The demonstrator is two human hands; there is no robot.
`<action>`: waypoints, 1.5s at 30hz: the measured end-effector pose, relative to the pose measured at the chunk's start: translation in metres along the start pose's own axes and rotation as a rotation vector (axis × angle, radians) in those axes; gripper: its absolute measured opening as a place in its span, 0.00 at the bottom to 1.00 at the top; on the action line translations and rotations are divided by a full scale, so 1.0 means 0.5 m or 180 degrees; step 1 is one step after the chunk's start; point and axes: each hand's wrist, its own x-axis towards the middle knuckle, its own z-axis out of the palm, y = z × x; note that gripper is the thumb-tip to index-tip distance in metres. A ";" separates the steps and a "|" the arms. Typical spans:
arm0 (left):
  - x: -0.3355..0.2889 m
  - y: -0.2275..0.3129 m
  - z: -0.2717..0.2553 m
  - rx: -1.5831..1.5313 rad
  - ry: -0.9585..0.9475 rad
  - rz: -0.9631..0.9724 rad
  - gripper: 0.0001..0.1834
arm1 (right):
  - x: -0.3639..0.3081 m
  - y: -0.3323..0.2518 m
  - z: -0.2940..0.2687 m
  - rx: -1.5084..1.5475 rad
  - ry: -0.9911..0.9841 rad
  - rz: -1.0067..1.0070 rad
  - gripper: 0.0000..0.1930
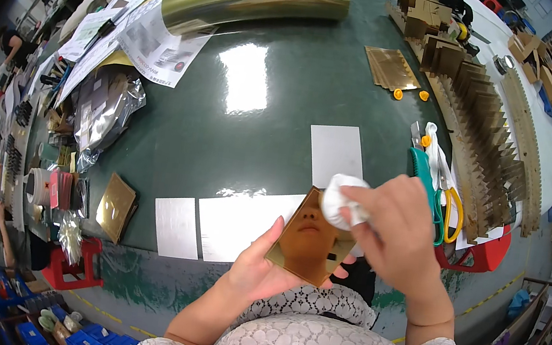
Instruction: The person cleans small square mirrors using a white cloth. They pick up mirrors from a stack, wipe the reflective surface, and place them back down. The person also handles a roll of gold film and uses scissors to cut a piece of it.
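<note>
My left hand [252,267] grips a gold mirror-finish plate [304,248] from below, tilted up at the table's near edge. In my right hand [401,233] is a wadded white cloth [339,199], at the plate's upper right corner; the fingers pinch it. The plate's surface shows a reflection. Just beyond the plate lies a white rectangular sheet [337,154]. To the left, along the near edge, are a long white sheet [249,221] and a smaller white sheet [176,228].
Left: stacked gold plates [115,206], a clear plastic bag [108,110], papers [166,55]. A gold film roll [262,2] spans the far side. Right: gold plates [391,68], a green-handled tool [424,173], yellow-handled scissors [453,215], slotted racks of upright plates [481,129]. Red stools [74,270] flank the table.
</note>
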 end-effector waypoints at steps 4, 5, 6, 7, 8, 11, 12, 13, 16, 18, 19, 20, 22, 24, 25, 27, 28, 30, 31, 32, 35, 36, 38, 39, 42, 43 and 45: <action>0.004 -0.012 0.018 0.0082 0.0265 0.0081 0.38 | 0.013 -0.017 0.029 0.0009 -0.0027 -0.0215 0.17; 0.007 -0.012 0.022 0.0104 0.0262 0.0093 0.38 | 0.013 -0.015 0.034 -0.0022 -0.0022 -0.0206 0.18; 0.007 -0.011 0.023 0.0122 0.0261 0.0114 0.38 | 0.014 -0.014 0.037 -0.0048 -0.0023 -0.0204 0.18; 0.006 -0.012 0.020 0.0084 0.0246 0.0099 0.38 | 0.012 -0.015 0.037 -0.0081 -0.0073 -0.0180 0.18; 0.003 -0.014 0.015 0.0047 0.0231 0.0082 0.38 | 0.007 -0.015 0.035 -0.0116 -0.0124 -0.0155 0.18; 0.001 -0.012 0.010 0.0093 0.0193 0.0132 0.38 | -0.009 -0.012 0.024 -0.0139 -0.0160 -0.0102 0.19; 0.001 -0.009 0.010 0.0140 0.0184 0.0168 0.38 | -0.012 -0.010 0.020 -0.0130 -0.0149 -0.0090 0.19; 0.000 -0.006 0.011 0.0144 0.0217 0.0168 0.38 | -0.016 -0.009 0.014 -0.0135 -0.0178 -0.0046 0.19; -0.003 0.003 0.015 0.0185 0.0299 0.0207 0.39 | -0.030 -0.010 -0.002 -0.0185 -0.0248 0.0110 0.19; -0.005 0.010 0.016 0.0251 0.0336 0.0298 0.39 | -0.039 -0.009 -0.009 -0.0254 -0.0270 0.0237 0.19; -0.006 0.013 0.015 0.0207 0.0325 0.0326 0.39 | -0.043 -0.008 -0.013 -0.0234 -0.0250 0.0300 0.19; -0.007 0.017 0.012 0.0163 0.0315 0.0354 0.39 | -0.047 -0.006 -0.016 -0.0212 -0.0229 0.0363 0.19; -0.009 0.021 0.007 0.0070 0.0267 0.0391 0.39 | -0.055 -0.001 -0.022 -0.0213 -0.0185 0.0470 0.18; -0.011 0.024 0.001 -0.0036 0.0195 0.0402 0.39 | -0.063 0.005 -0.023 -0.0256 -0.0142 0.0565 0.17; -0.011 0.024 0.000 -0.0035 0.0174 0.0401 0.39 | -0.063 0.004 -0.024 -0.0248 -0.0063 0.0619 0.15; -0.010 0.023 0.000 -0.0035 0.0127 0.0392 0.39 | -0.063 0.001 -0.027 -0.0236 0.0094 0.0734 0.11; -0.010 0.023 0.002 -0.0012 0.0232 0.0375 0.39 | -0.063 0.001 -0.029 -0.0256 0.0144 0.0722 0.12; -0.011 0.020 0.007 0.0033 0.0443 0.0336 0.39 | -0.062 0.001 -0.032 -0.0294 0.0245 0.0702 0.14; -0.011 0.019 0.007 -0.0009 0.0443 0.0344 0.39 | -0.062 0.000 -0.033 -0.0290 0.0293 0.0701 0.14; -0.012 0.018 0.006 -0.0052 0.0442 0.0352 0.38 | -0.060 -0.001 -0.033 -0.0286 0.0341 0.0699 0.14; -0.013 0.018 0.003 -0.0194 0.0430 0.0370 0.39 | -0.058 -0.003 -0.028 -0.0248 0.0416 0.0694 0.14; -0.012 0.017 0.002 -0.0248 0.0420 0.0369 0.39 | -0.058 -0.003 -0.027 -0.0237 0.0428 0.0697 0.15; -0.011 0.018 0.002 -0.0246 0.0418 0.0354 0.39 | -0.057 -0.007 -0.026 -0.0172 0.0399 0.0663 0.15; -0.011 0.017 0.001 -0.0246 0.0419 0.0347 0.39 | -0.056 -0.009 -0.025 -0.0137 0.0383 0.0646 0.15; -0.009 0.015 -0.001 -0.0142 0.0464 0.0257 0.38 | -0.048 -0.019 -0.021 -0.0038 0.0266 0.0514 0.15; -0.007 0.013 -0.002 -0.0171 0.0328 0.0280 0.38 | -0.045 -0.022 -0.019 -0.0014 0.0210 0.0478 0.15; -0.002 0.009 -0.002 -0.0224 0.0060 0.0331 0.39 | -0.037 -0.028 -0.014 0.0039 0.0101 0.0404 0.15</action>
